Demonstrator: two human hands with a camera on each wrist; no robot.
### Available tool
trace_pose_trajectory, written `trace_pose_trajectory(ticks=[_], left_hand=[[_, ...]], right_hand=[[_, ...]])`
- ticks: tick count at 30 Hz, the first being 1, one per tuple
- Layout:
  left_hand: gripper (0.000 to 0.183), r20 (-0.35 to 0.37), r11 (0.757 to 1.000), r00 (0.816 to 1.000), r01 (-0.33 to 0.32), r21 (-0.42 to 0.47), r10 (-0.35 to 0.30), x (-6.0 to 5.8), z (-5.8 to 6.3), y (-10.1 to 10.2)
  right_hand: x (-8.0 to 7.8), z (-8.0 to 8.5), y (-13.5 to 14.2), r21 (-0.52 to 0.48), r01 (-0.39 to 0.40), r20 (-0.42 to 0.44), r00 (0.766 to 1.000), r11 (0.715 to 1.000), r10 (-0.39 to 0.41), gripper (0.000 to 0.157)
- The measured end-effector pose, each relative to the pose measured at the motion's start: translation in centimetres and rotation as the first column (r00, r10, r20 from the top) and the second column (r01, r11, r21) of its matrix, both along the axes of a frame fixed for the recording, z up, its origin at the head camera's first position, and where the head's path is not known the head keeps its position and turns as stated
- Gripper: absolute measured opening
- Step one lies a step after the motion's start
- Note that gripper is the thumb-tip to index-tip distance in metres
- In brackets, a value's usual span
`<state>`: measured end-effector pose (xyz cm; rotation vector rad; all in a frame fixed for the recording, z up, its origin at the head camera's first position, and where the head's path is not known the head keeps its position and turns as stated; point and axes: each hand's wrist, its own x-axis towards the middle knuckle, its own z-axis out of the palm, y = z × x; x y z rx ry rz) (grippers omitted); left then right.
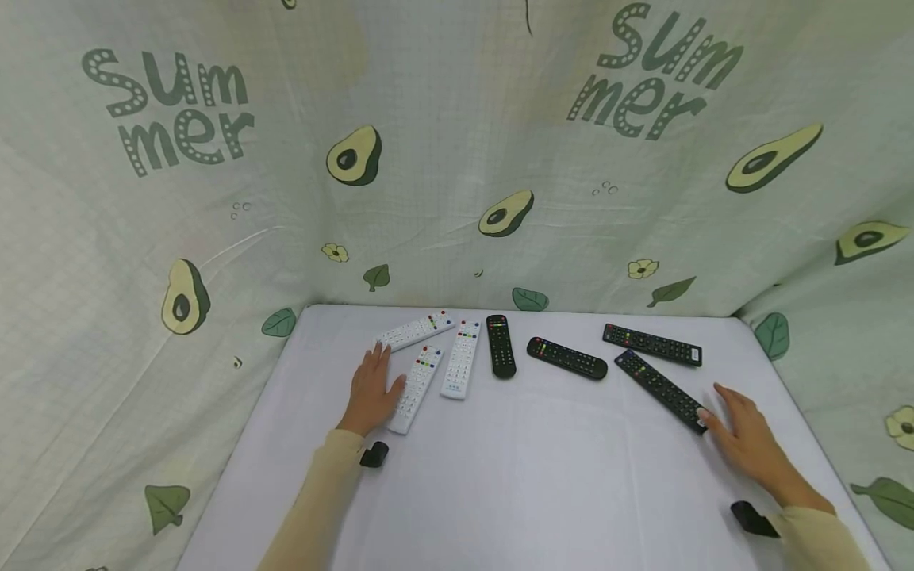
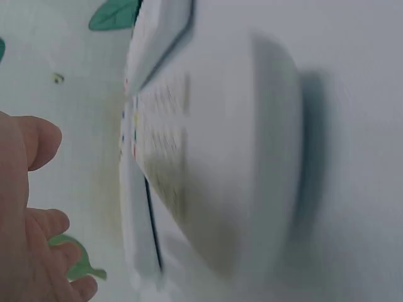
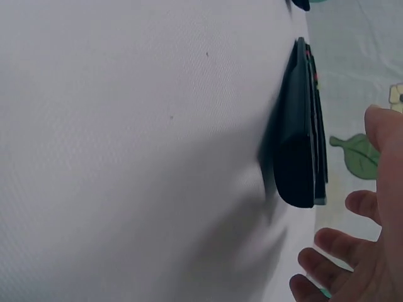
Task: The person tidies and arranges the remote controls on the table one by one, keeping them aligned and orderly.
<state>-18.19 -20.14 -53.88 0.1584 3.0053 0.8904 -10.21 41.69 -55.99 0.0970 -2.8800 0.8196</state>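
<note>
My left hand [image 1: 371, 390] hovers over the left part of the table, fingers extended and thumb spread. Its fingertips reach the lower end of a slanted white remote control [image 1: 420, 330], and the thumb overlaps the edge of a nearer white remote control [image 1: 416, 390]. In the left wrist view that nearer one looms large, the fingers raised beside it. A third white remote control [image 1: 462, 359] lies just right of these. On the right, my right hand [image 1: 750, 440] is spread with relaxed fingers, thumb tip at the near end of a long black remote control [image 1: 660, 390].
Another long black remote control [image 1: 651, 345] lies behind that one. Two black remotes with rounded ends, one upright [image 1: 501, 346] and one slanted [image 1: 567, 358], lie mid-table. The white table [image 1: 528, 492] meets a printed cloth backdrop [image 1: 428, 238] at its back edge.
</note>
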Motion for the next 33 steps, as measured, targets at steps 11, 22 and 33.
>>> trace_pose_trajectory(ticks=[11, 22, 33], left_hand=[[0.070, 0.001, 0.995, 0.996, 0.093, 0.035, -0.093, -0.7, 0.8, 4.8], [0.067, -0.045, 0.976, 0.979, 0.200, 0.085, -0.196, -1.1, 0.7, 9.4], [0.066, -0.058, 0.947, 0.955, 0.297, 0.125, -0.292, -0.7, 0.1, 13.3]], right_hand=[[-0.2, 0.3, -1.3, -0.043, 0.006, 0.072, 0.997, 0.999, -0.003, 0.073], [-0.4, 0.6, -2.5, -0.053, 0.049, 0.081, 0.996, 0.997, -0.045, 0.077], [-0.3, 0.7, -3.5, -0.051, 0.141, 0.102, 0.986, 0.989, -0.136, 0.070]])
